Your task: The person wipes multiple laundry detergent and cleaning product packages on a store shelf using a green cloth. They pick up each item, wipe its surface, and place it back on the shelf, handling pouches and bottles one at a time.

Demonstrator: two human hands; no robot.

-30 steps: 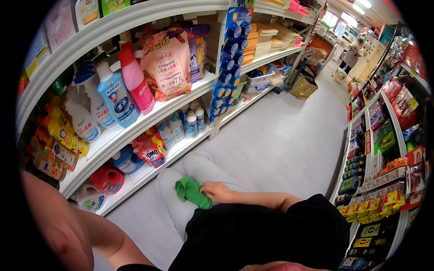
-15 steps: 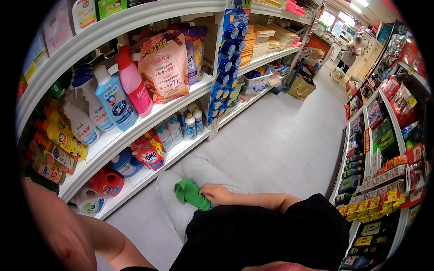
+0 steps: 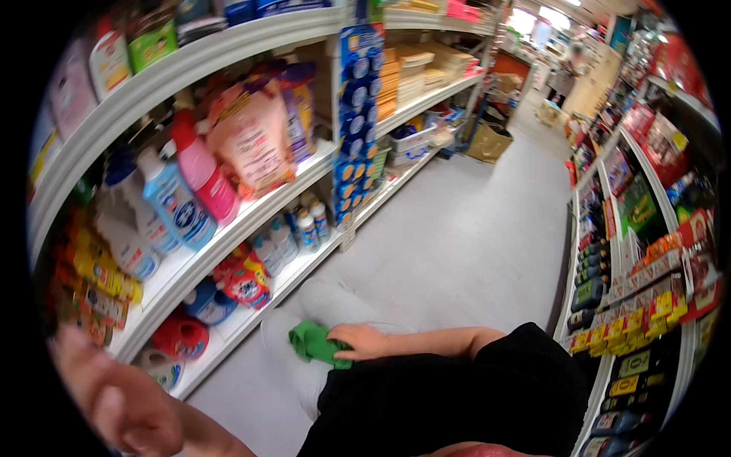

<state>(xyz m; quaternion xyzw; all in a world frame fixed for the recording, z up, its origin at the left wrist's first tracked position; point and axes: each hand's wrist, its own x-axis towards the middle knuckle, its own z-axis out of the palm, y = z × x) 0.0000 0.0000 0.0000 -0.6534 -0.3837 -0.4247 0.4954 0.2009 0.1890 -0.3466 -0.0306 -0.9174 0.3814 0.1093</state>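
My right hand (image 3: 359,341) is closed on a crumpled green cloth (image 3: 316,343) and rests with it on my light grey trouser leg (image 3: 335,305), low in the middle of the view. Blurred at the lower left, my left hand (image 3: 114,396) is raised in front of the lowest shelves. Its fingers are loosely spread and nothing shows in it. It is nearest a red round container (image 3: 179,335) and a white bottle (image 3: 156,365) on the bottom shelf.
White shelves (image 3: 251,217) on my left carry pink and blue detergent bottles (image 3: 183,194), refill pouches (image 3: 251,141) and small bottles. A second rack (image 3: 640,266) of packaged goods lines the right side. A grey floor aisle (image 3: 472,236) runs between them to a cardboard box (image 3: 487,141).
My left hand has come up into view at the lower left, where only the forearm showed before. My right hand stays on the green cloth at my leg.
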